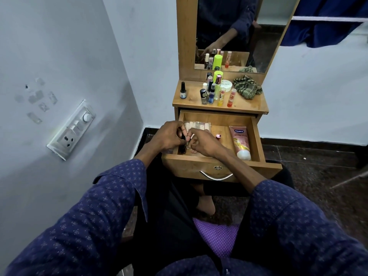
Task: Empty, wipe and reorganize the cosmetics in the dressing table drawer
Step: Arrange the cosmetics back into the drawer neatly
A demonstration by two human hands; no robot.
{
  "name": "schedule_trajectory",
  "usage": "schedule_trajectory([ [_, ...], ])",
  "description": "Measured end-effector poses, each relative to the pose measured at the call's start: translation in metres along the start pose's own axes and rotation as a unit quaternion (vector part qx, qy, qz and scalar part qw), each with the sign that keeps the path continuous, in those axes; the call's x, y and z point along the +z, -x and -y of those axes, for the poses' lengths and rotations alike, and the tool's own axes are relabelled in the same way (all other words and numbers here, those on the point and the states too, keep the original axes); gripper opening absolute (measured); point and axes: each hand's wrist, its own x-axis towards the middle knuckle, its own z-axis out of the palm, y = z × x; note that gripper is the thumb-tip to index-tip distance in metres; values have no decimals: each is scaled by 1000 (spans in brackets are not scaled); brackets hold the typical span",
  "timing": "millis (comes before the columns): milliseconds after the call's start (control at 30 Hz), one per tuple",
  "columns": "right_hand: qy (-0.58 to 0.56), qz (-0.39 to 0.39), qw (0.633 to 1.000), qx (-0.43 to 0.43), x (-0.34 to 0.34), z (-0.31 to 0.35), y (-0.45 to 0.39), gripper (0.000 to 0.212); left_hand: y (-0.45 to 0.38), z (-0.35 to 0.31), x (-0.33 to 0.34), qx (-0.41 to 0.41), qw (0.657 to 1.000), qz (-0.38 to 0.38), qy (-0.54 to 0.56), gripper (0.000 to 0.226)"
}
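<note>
At drawer [256,136] 9 o'clock corner | left hand [169,136] grips dark bottle [182,145] | right hand [203,143] fingers curled beside it, hold unclear | bottle likely light, smooth, breakable; grasp body | tube [241,142] at 3 o'clock.

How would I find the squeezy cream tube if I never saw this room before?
Look at the wooden dressing table under the mirror; its drawer is pulled open. The cream tube lies flat along the drawer's right side, cap toward the person. It is the only pink and white tube there, away from both hands, and far bigger than the little bottles standing on the tabletop.
</note>
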Motion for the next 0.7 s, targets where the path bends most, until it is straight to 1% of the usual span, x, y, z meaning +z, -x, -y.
schedule_trajectory([
  [167,-18,-35,999,8,-25,6,-3,21,-11,-8,-5,13,1000,-8,-7,24],
  [233,-9,-63,998,9,-41,9,-5,18,-19,-15,-9,25,999,-21,-6,21],
  [367,7,-134,991,8,-78,13,-9,19,-38,-30,-19,50,996,-70,-17,12],
  [500,29,-208,978,-1,-111,9,-16,14,-56,-43,-29,46,987,-149,-33,18],
  [567,46,-233,971,-5,-124,7,-21,10,-64,-47,-34,38,981,-184,-39,21],
  [633,90,-256,962,-6,-135,8,-26,6,-72,-48,-39,25,976,-211,-48,26],
  [700,138,-278,951,-13,-145,11,-34,8,-79,-48,-43,12,971,-228,-65,33],
])
